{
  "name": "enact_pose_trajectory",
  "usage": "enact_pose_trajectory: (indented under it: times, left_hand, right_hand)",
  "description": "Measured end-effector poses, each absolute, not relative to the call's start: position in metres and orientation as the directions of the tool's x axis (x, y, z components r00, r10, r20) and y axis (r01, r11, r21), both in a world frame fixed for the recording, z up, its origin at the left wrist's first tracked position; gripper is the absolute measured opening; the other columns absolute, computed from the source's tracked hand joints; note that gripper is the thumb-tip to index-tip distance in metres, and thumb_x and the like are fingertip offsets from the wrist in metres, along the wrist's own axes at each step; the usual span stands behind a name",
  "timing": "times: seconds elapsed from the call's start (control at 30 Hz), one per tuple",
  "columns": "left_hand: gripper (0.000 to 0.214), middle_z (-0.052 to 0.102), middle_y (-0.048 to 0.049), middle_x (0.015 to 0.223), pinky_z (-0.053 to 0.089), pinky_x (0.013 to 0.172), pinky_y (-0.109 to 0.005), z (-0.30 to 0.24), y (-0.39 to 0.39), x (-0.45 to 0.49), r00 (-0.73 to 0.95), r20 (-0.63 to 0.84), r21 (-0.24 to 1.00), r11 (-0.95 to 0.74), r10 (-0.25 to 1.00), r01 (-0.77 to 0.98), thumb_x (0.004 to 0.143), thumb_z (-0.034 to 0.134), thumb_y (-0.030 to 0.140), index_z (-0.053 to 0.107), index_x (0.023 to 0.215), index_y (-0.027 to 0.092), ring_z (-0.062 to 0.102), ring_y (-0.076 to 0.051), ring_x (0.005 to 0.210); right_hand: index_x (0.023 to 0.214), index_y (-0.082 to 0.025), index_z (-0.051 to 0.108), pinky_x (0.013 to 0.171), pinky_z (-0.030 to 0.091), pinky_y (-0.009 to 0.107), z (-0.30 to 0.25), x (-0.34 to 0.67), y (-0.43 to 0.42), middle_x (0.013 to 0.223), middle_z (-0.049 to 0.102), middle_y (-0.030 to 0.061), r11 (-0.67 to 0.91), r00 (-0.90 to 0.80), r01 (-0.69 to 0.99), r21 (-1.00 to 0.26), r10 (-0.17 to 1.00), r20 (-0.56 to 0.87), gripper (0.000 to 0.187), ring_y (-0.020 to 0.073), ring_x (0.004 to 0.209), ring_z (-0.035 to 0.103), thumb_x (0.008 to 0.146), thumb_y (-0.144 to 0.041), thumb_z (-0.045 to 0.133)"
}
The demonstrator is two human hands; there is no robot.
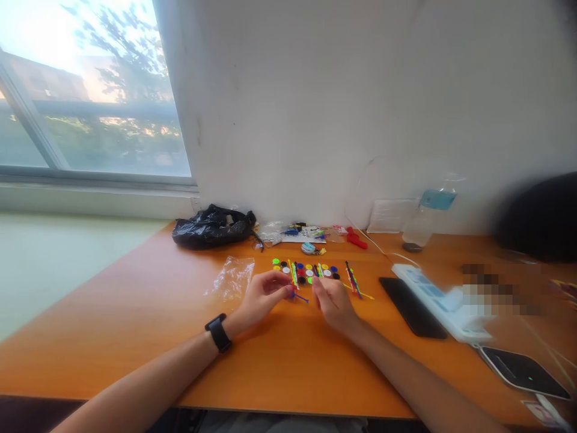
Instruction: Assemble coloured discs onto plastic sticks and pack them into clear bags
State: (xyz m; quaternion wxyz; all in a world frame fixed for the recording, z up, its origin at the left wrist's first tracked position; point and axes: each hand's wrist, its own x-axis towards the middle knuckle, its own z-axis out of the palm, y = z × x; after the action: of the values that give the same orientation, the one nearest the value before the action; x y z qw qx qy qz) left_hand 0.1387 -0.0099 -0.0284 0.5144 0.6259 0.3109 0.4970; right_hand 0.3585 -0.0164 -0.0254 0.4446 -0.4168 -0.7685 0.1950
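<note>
My left hand [265, 293], with a black watch on its wrist, pinches a small blue stick piece [299, 296] just above the orange table [148, 325]. My right hand [331, 300] sits close beside it with fingers curled; what they hold is hidden. Just behind both hands lie rows of small coloured round caps [306, 272] and several thin coloured sticks [354, 280].
A clear plastic bag [232, 278] lies to the left of my hands, a black plastic bag [211, 227] behind it. A black phone [412, 307], a white power strip [439, 300], a water bottle [428, 216] and a second dark device [523, 371] are at the right.
</note>
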Motion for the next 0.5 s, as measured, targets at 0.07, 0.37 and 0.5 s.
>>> enact_pose_trajectory:
  times: [0.07,0.37,0.5]
  left_hand:
    - [0.031,0.080,-0.0106,0.098,0.061,0.085,-0.034,-0.028,-0.011,0.138,0.322,0.303,0.953,-0.279,0.897,-0.119,0.086,0.083,0.040,0.076,0.101,0.014,0.075,-0.022,0.089]
    - [0.027,0.081,-0.0110,0.093,0.061,0.083,-0.033,-0.026,-0.013,0.139,0.315,0.299,0.954,-0.275,0.901,-0.120,0.087,0.081,0.038,0.077,0.097,0.013,0.077,-0.023,0.087]
    - [0.030,0.081,-0.0117,0.090,0.060,0.079,-0.032,-0.028,-0.013,0.141,0.319,0.253,0.967,-0.231,0.913,-0.105,0.088,0.079,0.042,0.076,0.094,0.013,0.077,-0.023,0.086]
  right_hand:
    - [0.070,-0.020,0.062,0.065,0.041,0.034,-0.023,0.359,-0.018,0.065,0.058,0.0038,0.605,-0.240,0.462,-0.648,0.789,0.566,0.060,0.0184,0.062,0.053,0.111,-0.053,0.033]
    - [0.087,-0.021,0.071,0.069,0.043,0.032,-0.022,0.357,-0.021,0.079,0.057,0.0033,0.630,-0.271,0.479,-0.611,0.768,0.580,0.048,0.0178,0.070,0.055,0.111,-0.047,0.039]
    - [0.071,-0.020,0.060,0.069,0.040,0.034,-0.018,0.359,-0.014,0.073,0.055,0.0034,0.575,-0.114,0.448,-0.685,0.796,0.594,0.056,0.0186,0.070,0.055,0.112,-0.049,0.035]
